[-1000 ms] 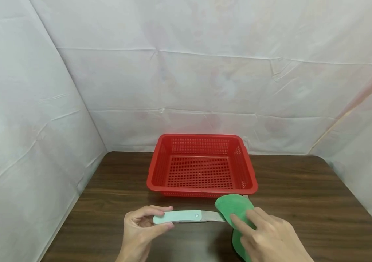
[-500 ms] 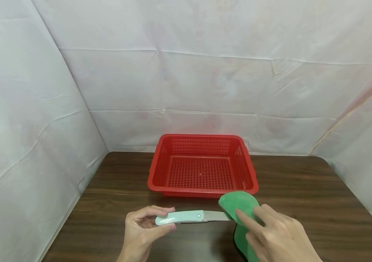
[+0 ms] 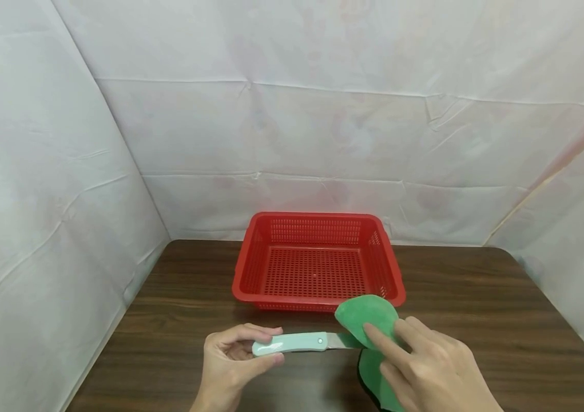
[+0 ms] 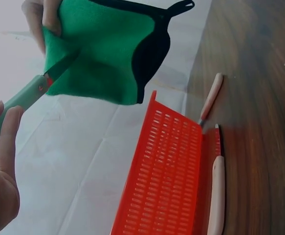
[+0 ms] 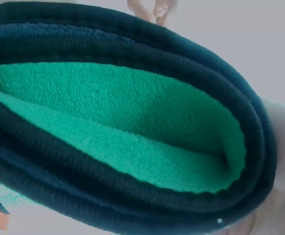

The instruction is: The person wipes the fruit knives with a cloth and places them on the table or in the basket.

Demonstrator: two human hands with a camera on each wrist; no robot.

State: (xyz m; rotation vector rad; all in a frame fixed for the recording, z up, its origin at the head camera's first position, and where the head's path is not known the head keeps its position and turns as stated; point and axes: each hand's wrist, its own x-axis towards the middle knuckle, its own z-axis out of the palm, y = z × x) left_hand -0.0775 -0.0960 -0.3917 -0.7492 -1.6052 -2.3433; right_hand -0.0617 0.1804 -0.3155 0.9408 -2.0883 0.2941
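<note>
In the head view my left hand (image 3: 230, 366) pinches the pale mint handle of a folding knife (image 3: 292, 342) between thumb and fingers. Its blade points right, and the tip is hidden by a green cloth (image 3: 366, 317). My right hand (image 3: 428, 366) grips this cloth around the blade, index finger laid along it. From the left wrist, the blade lies against the green cloth (image 4: 103, 49), which has a dark border and a hanging loop. Folds of the cloth (image 5: 181, 117) with dark edging fill most of the right wrist view.
A red perforated plastic basket (image 3: 314, 300) stands behind the hands on the dark wood table (image 3: 178, 320). The left wrist view shows two pale-handled knives lying by the basket, one knife (image 4: 216, 196) nearer and another knife (image 4: 212, 98) beyond. White sheeting (image 3: 322, 131) encloses the table.
The knife and my left hand have shifted slightly right. The cloth moved a little right, then back left along the blade, so less of the blade shows now.
</note>
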